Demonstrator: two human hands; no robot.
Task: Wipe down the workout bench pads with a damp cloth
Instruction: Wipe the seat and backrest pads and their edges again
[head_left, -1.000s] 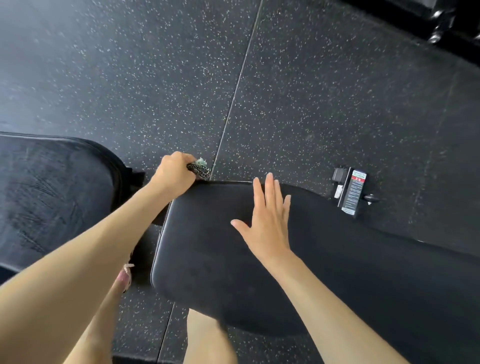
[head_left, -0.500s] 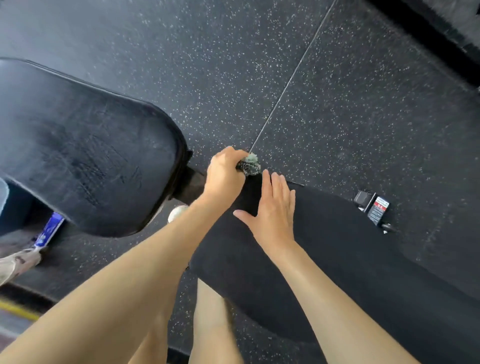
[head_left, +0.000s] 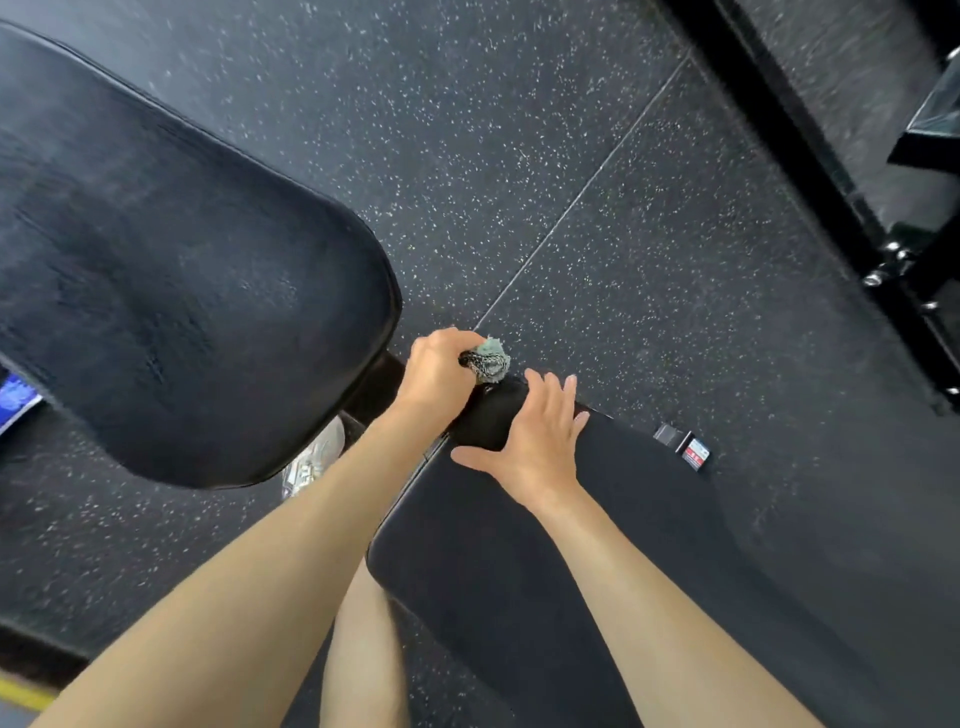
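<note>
- Left hand (head_left: 439, 371), just above the frame's centre: fingers curled tight into a fist round a cloth (head_left: 489, 360).
- The cloth is bunched. A grey-green tuft and a black-and-white speckled part stick out of the right side of the fist.
- The cloth sits at the far corner of the seat pad (head_left: 675, 571), against its upper edge. Whether it presses on the pad I cannot tell.
- Right hand (head_left: 535, 441), just right of the left hand: it lies palm down on the near end of the seat pad. Its 4 fingers are straight and a little spread, and the thumb is stretched out to the left.
- The right fingertips (head_left: 553, 382) point up the frame, just beside the cloth but not touching it.
- The seat pad is black and runs from the centre down to the lower right of the frame.
- A 2nd black pad, the back pad (head_left: 182, 291), fills the left and upper left. Its rounded end is close to the left hand, and its surface shows faint scuffs.
- Both bare forearms come in from the bottom edge, with a bare leg (head_left: 363, 665) between them.
- A pale shoe (head_left: 311, 462) shows below the back pad.
- Floor (head_left: 519, 156): dark speckled rubber with a thin seam running diagonally.
- A small red-and-white label (head_left: 696, 454) sits right of the seat pad.
- A black metal frame (head_left: 831, 182) crosses the upper right.
</note>
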